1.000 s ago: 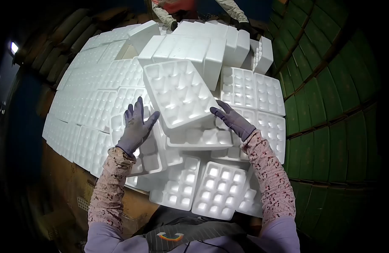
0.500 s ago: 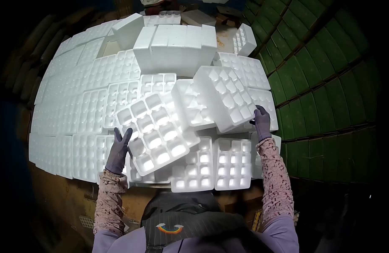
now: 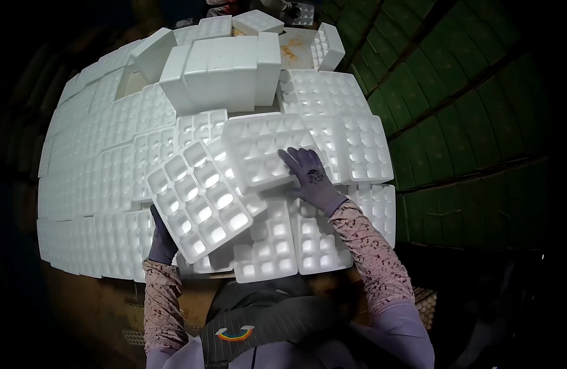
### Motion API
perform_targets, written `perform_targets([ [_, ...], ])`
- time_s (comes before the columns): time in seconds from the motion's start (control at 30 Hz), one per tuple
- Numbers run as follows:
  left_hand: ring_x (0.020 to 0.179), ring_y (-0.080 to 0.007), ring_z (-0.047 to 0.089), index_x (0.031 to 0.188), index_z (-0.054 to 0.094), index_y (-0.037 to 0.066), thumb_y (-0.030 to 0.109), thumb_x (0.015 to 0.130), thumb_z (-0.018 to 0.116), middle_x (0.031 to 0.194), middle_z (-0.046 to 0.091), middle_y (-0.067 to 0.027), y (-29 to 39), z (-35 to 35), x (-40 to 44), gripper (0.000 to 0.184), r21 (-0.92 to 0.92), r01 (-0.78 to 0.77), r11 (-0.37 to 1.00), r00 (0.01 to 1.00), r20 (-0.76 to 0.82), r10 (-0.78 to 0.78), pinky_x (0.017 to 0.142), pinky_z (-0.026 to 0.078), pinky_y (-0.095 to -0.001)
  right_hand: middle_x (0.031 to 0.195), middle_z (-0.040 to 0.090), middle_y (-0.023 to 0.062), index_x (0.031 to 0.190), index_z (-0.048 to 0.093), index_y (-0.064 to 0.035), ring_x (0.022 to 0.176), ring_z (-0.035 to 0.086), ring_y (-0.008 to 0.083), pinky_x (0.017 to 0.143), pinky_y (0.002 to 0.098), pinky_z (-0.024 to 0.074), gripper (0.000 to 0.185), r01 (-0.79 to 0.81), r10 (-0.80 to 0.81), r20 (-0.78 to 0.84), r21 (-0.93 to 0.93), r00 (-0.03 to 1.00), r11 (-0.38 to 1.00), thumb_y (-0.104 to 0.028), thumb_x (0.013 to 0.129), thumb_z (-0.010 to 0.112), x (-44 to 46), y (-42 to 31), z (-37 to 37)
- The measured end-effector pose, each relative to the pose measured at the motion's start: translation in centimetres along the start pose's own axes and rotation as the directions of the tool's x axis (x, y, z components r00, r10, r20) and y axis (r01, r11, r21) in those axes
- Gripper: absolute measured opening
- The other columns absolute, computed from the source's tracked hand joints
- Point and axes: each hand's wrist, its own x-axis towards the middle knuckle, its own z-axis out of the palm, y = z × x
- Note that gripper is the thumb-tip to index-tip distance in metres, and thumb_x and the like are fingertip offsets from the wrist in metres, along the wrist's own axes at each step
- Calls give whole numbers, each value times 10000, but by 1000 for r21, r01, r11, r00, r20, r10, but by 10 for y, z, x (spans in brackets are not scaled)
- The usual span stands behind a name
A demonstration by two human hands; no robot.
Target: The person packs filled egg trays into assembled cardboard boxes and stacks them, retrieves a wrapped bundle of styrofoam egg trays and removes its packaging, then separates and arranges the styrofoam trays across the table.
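Note:
A white foam tray [image 3: 200, 200] with rows of square pockets leans at a slant over other trays. My left hand [image 3: 163, 241], in a purple-grey glove, is closed at its lower left edge, with the fingers partly hidden behind the foam. To the right, a second foam tray [image 3: 259, 147] lies raised on the pile, its pockets facing up. My right hand [image 3: 311, 178] grips this tray at its near right corner, fingers over the top and thumb by the near side. More foam trays [image 3: 268, 252] lie directly in front of me.
Foam trays [image 3: 80, 160] cover the left of the work surface. Upright foam blocks [image 3: 222, 71] stand behind my hands. Stacked green panels [image 3: 474, 141] line the right side. At the far edge a person's dark-gloved hand [image 3: 292, 11] is near another tray.
My right hand has moved left and onto the top of the right-hand tray, which now lies flatter and farther left. The left-hand tray has turned steeper. The view has shifted slightly.

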Motion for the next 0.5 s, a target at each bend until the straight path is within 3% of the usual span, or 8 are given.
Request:
perform_targets([
  [0.07,1179,-268,523,1467,75,55,108,873,636,1313,498,-164,-8,2,0,819,246,-97,965,995,31,92,962,452,-389,1431,364,145,1309,490,-239,1271,376,341,1082,466,297,480,29,-48,-99,-182,994,983,-271,842,596,13,-12,33],
  [0.17,1179,-256,515,1466,98,59,120,880,627,1320,486,-153,-15,5,3,791,407,-183,895,983,58,175,962,451,-381,1426,374,139,1118,565,-178,1192,453,326,1020,456,371,304,65,-59,34,-187,998,980,-242,822,602,20,-29,-8],
  [0.23,1179,-247,510,1464,113,62,129,885,621,1324,477,-146,-14,5,6,773,448,-202,871,979,69,192,963,451,-376,1368,452,117,942,564,-128,1021,552,298,885,421,460,230,-50,-14,-188,-333,982,942,-181,748,677,9,-24,-49],
  [0.33,1179,-235,502,1463,135,67,142,893,611,1331,464,-135,-15,5,3,746,527,-246,813,968,89,235,963,450,-368,1359,461,149,985,592,-116,1011,559,300,890,414,445,235,-404,306,-268,-506,914,762,-151,764,663,-25,32,-99],
  [0.37,1180,-230,500,1462,142,68,146,896,608,1333,460,-131,-16,6,0,738,565,-266,781,961,92,260,963,449,-365,1359,454,169,1098,586,-130,1076,539,316,927,404,431,332,-453,396,-232,-591,888,667,-158,776,659,-35,56,-102],
  [0.4,1180,-226,497,1461,150,70,150,898,605,1336,456,-127,-16,6,-2,729,593,-283,754,954,95,284,964,449,-362,1351,454,174,1230,544,-146,1161,503,328,967,384,410,472,-385,313,-251,-770,916,509,-186,778,673,-45,50,-107],
  [0.43,1180,-222,495,1461,157,71,154,901,602,1338,452,-124,-15,10,-4,720,625,-296,722,948,98,304,964,449,-360,1326,471,165,1320,486,-143,1210,474,341,1001,369,395,584,-394,260,-296,-686,919,612,-227,781,694,-44,45,-103],
  [0.5,1174,-219,493,1446,176,67,136,871,628,1332,438,-134,-18,10,4,734,537,-294,790,946,46,321,956,452,-361,1353,464,176,1371,424,-91,1195,504,286,1001,386,398,581,-302,246,-312,-143,918,942,-290,864,627,-22,12,-72],
])
